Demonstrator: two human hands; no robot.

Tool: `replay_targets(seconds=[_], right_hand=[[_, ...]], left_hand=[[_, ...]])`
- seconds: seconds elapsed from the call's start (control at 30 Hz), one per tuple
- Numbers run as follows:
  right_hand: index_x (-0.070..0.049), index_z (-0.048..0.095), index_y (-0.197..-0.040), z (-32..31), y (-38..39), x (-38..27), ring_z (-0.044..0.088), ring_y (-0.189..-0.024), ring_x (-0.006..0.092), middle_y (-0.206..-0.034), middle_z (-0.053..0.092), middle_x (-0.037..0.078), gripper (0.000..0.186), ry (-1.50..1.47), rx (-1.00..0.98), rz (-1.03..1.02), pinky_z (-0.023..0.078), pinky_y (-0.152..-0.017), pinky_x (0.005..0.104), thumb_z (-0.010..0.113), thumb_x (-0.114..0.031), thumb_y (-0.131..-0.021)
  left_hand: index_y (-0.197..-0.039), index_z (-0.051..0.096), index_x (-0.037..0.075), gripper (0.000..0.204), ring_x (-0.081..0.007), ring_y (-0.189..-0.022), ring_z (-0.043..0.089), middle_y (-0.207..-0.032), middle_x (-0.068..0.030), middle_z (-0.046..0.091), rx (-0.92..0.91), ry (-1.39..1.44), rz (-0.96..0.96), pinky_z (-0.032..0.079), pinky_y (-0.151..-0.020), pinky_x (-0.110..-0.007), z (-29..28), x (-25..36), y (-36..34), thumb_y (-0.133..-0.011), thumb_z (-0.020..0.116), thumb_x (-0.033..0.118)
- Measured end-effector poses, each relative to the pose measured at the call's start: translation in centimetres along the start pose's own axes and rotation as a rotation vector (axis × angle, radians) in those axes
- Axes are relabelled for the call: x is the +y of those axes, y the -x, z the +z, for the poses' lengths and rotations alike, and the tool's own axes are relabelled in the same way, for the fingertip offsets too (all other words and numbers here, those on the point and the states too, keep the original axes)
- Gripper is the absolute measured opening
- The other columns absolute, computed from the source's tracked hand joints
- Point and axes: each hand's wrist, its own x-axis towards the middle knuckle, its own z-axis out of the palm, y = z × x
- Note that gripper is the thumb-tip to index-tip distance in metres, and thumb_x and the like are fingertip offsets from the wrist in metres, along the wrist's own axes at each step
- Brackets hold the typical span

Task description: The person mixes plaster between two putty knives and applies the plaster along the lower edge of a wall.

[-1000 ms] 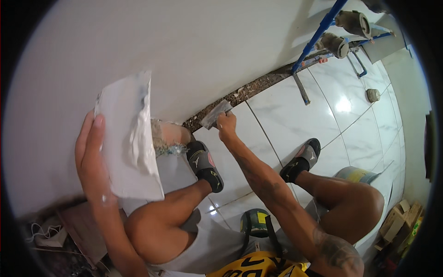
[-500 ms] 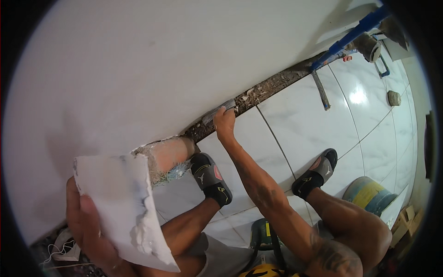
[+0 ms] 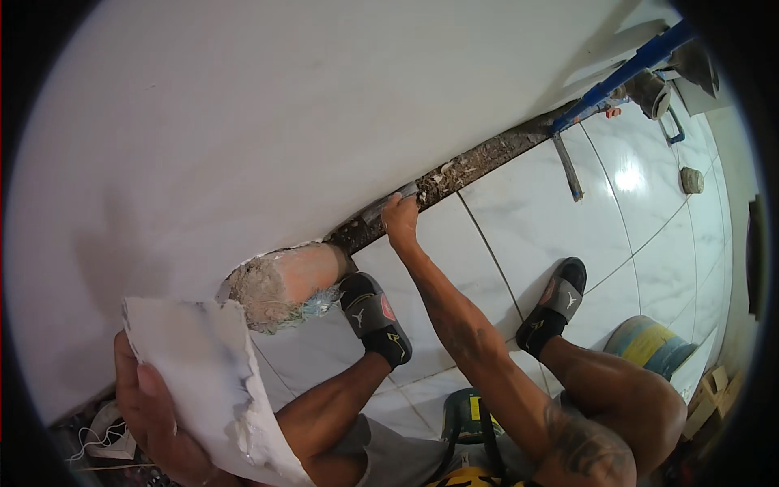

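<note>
Two black slides [image 3: 376,315] [image 3: 556,304], one plaster-laden board [image 3: 215,381], one trowel [image 3: 381,209], one pipe stub [image 3: 284,284].

Blue bar [image 3: 621,75] w/ bucket [image 3: 654,93] far right – striped roll [image 3: 649,345] nr sandal [image 3: 558,304], pipe stub [image 3: 284,284].

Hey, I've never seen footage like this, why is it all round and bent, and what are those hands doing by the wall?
It is one view, from a wide fisheye camera worn on a person's head, looking down, so straight edges curve. No machine: two bare hands. The left hand holds a flat white board smeared with white plaster. The right hand presses a small grey metal trowel into the rough dark gap at the foot of the white wall. On the white marble-look tiled floor stand the person's black slide sandals.
</note>
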Motion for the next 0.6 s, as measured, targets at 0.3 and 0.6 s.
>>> replay_targets(seconds=[0.3,0.6], right_hand=[[0.017,0.044,-0.100,-0.1,2.7,-2.6,0.059,-0.089,0.0455,-0.092,0.056,0.036,0.030,-0.199,-0.006,-0.193,0.044,-0.080,0.0479,0.043,-0.010,-0.089],[0.019,0.042,-0.096,2.8,1.2,1.8,0.060,-0.082,0.0469,-0.080,0.057,0.033,0.030,-0.021,-0.151,0.085,0.045,-0.075,0.0498,0.045,-0.009,-0.086]], left_hand=[[-0.130,0.045,-0.007,0.048,-0.0258,-0.116,0.050,-0.128,-0.0213,0.049,-0.213,-0.068,0.085,0.038,-0.100,-0.036,-3.3,-1.9,-0.6,-0.097,0.047,0.028],[-0.131,0.045,-0.006,0.045,-0.0270,-0.117,0.052,-0.133,-0.0197,0.048,0.084,0.076,-0.070,0.046,-0.094,-0.038,-1.5,-0.9,-0.6,-0.097,0.048,0.024]])
